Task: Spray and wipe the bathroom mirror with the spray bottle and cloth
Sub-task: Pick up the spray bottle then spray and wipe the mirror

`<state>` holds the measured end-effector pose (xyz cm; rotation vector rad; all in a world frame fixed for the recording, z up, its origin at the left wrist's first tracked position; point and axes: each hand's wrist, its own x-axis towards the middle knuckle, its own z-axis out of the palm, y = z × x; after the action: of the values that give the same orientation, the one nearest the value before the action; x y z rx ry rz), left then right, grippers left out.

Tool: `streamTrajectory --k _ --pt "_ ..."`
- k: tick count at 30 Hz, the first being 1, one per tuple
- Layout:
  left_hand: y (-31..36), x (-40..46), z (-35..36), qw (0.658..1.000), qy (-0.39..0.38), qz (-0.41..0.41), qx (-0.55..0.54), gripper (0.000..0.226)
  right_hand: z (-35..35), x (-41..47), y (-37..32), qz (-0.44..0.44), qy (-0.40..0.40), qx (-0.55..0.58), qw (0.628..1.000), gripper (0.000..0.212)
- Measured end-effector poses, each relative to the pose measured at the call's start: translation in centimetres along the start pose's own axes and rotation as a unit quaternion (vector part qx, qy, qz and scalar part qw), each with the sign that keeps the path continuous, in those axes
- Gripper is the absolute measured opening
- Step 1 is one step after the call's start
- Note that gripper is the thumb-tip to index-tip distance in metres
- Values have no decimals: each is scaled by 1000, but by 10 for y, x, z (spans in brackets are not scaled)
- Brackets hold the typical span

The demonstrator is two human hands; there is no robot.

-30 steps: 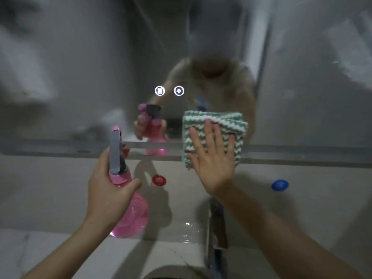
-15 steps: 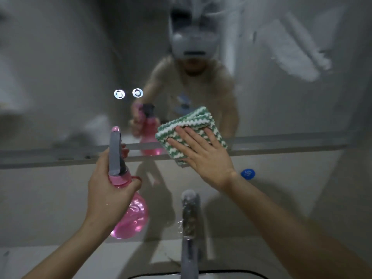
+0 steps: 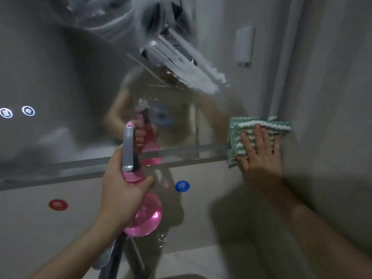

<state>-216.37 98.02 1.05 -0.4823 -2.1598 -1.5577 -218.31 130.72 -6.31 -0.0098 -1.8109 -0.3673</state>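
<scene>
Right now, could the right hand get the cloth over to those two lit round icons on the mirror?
Probably yes. The right hand presses the cloth flat at the mirror's lower right corner; the icons sit far left. The glass between looks bare, though the left hand holding the spray bottle is in front of that path.

The lower half of the cloth [image 3: 259,125] is covered by the right hand [image 3: 259,158]. The bottle's [image 3: 145,216] neck is hidden by the left hand [image 3: 120,190]. The mirror's [image 3: 60,77] reflections are blurred, and the tap [image 3: 112,256] is cut off at the bottom edge.
</scene>
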Motion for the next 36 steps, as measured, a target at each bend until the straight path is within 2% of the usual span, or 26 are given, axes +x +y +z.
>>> streamTrajectory --k 5,8,10,13,15,21,26,29,31,36 --pt "0 8 7 1000 -11 3 5 48 4 -3 -8 61 -35 -19 997 77" --pt "-1 13 -3 1000 0 10 9 50 1 12 -32 142 -27 21 989 63" --pt "-4 17 -13 1000 10 13 17 50 -2 31 -55 216 -5 36 976 57" --pt "-11 24 -37 1000 3 15 17 47 -10 72 -85 319 6 72 945 60" --pt "-16 29 -54 1000 2 9 9 51 -18 106 -101 339 5 109 934 62" --pt "-30 43 -105 999 27 19 -12 50 -35 183 -164 232 -6 90 969 64" --pt "-40 44 -153 998 44 26 -32 55 -32 206 -243 94 -7 72 993 59" --pt "-46 38 -180 998 53 32 -27 57 -30 208 -286 84 -3 76 994 58" --pt "-51 35 -195 997 66 19 -17 50 -30 208 -303 77 -2 75 994 58" --pt "-54 23 -208 997 76 13 -14 49 -34 208 -306 51 -14 81 995 58"
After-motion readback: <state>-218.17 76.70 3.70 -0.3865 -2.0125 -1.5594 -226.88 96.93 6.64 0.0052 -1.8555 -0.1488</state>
